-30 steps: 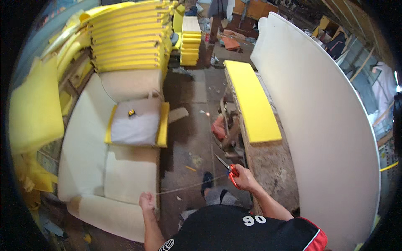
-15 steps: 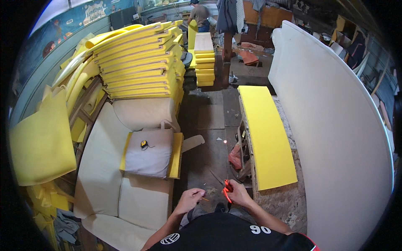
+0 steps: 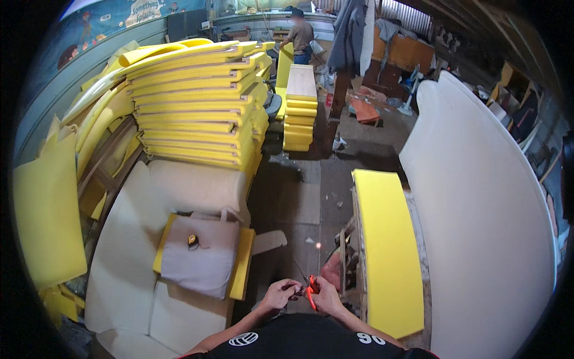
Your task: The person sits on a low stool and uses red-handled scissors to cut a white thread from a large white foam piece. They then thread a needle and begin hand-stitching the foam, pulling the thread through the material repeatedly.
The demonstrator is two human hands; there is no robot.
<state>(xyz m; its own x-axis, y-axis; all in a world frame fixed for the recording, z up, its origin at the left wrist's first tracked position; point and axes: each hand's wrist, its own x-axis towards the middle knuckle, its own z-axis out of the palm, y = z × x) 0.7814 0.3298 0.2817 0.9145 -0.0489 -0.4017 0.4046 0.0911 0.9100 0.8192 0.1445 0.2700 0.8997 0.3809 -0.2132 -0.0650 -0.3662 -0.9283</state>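
Note:
Scissors with orange handles are gripped in my right hand, their thin blades pointing away from me. Close beside them, my left hand is closed in a pinch; what its fingertips hold is too small to make out. Both hands are in front of my body, low in the view. To the left, a grey cushion lies on a yellow foam-covered board on a beige sofa. On the cushion rests a small yellow and black tape measure.
A tall stack of yellow foam panels stands at the far left. At right, a long yellow foam piece lies on a bench beside a large pale curved panel. Farther back, a person stands near a smaller foam stack.
The view has tilted up, so the room sits lower in it. My hands have come closer together, the right one bringing the scissors near the left fingertips.

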